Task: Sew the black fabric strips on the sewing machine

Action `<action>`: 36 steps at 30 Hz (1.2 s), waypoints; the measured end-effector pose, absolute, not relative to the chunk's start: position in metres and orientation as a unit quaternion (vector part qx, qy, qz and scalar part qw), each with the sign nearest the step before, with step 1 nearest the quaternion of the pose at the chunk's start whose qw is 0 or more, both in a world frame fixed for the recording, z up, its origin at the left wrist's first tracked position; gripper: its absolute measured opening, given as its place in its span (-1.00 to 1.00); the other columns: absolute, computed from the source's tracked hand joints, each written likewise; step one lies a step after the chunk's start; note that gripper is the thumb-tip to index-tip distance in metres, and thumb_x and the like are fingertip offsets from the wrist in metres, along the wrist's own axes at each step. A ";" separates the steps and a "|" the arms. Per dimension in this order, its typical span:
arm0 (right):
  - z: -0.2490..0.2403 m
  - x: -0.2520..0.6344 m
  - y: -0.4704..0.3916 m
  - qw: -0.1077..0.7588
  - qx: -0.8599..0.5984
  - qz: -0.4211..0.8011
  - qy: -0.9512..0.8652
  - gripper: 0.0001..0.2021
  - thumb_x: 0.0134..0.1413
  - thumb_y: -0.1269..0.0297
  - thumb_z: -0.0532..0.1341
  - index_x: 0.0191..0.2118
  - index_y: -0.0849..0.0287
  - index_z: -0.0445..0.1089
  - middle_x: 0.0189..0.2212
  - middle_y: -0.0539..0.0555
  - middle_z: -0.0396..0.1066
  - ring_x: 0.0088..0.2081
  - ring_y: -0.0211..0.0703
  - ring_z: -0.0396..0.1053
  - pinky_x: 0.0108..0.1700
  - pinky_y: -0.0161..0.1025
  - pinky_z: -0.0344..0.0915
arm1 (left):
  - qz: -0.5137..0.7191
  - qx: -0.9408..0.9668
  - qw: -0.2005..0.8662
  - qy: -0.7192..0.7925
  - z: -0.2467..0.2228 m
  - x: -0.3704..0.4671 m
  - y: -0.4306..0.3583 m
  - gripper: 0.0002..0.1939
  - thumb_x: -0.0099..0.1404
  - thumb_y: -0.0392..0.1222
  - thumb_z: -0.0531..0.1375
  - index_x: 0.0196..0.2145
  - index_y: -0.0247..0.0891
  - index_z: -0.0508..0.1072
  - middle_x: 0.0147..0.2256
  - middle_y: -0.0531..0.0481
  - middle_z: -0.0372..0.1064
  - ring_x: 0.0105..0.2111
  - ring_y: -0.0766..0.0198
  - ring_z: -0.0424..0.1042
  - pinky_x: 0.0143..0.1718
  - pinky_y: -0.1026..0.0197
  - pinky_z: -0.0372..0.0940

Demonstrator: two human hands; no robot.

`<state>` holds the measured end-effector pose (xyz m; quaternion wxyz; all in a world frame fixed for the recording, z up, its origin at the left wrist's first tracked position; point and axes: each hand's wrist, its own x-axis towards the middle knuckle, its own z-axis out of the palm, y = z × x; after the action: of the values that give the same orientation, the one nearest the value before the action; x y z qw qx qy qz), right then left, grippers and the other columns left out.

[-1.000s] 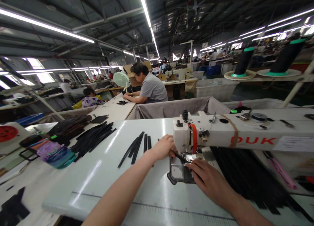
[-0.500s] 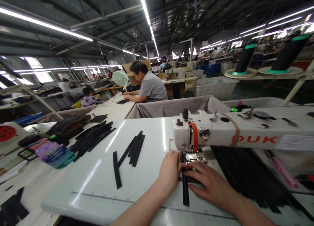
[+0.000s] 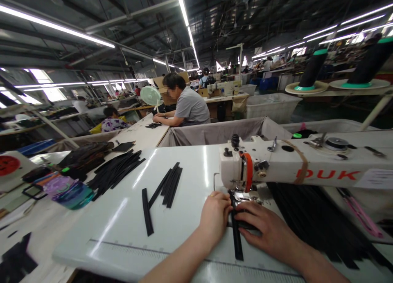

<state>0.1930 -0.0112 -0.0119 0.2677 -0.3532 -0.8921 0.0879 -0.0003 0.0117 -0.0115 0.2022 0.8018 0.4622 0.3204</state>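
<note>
A narrow black strip (image 3: 237,238) lies under the needle area of the white sewing machine (image 3: 273,164), its near end reaching toward me. My left hand (image 3: 215,213) is closed at the strip's left edge, fingertips pressed on it beside the presser foot. On the right side, my right hand (image 3: 264,225) rests with its fingers spread, fingertips touching the strip's edge and the machine plate. Several short black strips (image 3: 172,187) lie on the white table (image 3: 113,221) left of my hands.
More black strips (image 3: 118,170) are heaped farther left, near a purple and blue bottle (image 3: 69,191). Long black strips (image 3: 313,221) and pink scissors (image 3: 362,217) lie at right. A person (image 3: 192,105) works at a table beyond the grey cloth bin (image 3: 215,131).
The view has shifted slightly, moving the machine rightward in the picture. Both hands remain at the strip, with little change in their grip.
</note>
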 end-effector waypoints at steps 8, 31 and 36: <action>-0.013 0.191 -0.009 0.271 -0.351 0.081 -0.893 -0.79 0.16 0.43 0.19 -0.11 0.10 0.47 -0.14 0.10 0.48 -0.05 -0.07 0.40 0.02 -0.10 0.37 | 0.317 0.805 0.184 0.466 -0.012 0.002 0.012 -0.77 0.28 -0.43 0.11 -0.41 -0.26 0.53 -0.23 -0.08 0.50 -0.16 0.11 0.39 -0.06 0.05 0.34; -0.005 0.193 -0.015 0.296 -0.315 0.139 -0.891 -0.80 0.14 0.47 0.15 -0.23 0.10 0.50 -0.24 0.06 0.47 -0.17 -0.15 0.39 -0.06 -0.18 0.33 | 0.320 0.798 0.192 0.473 -0.014 0.003 0.012 -0.79 0.26 -0.46 0.12 -0.39 -0.29 0.52 -0.20 -0.09 0.48 -0.11 0.11 0.35 -0.02 0.04 0.32; -0.010 0.194 -0.010 0.287 -0.336 0.103 -0.891 -0.77 0.16 0.48 0.14 -0.18 0.11 0.50 -0.17 0.07 0.48 -0.10 -0.10 0.38 0.02 -0.11 0.31 | 0.323 0.799 0.188 0.472 -0.015 0.004 0.012 -0.79 0.26 -0.45 0.11 -0.40 -0.28 0.51 -0.17 -0.09 0.47 -0.11 0.10 0.35 -0.02 0.03 0.32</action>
<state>0.1943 -0.0098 -0.0100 0.2870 -0.3361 -0.8911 0.1032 0.0036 0.0116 -0.0150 0.1878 0.7985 0.4720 0.3230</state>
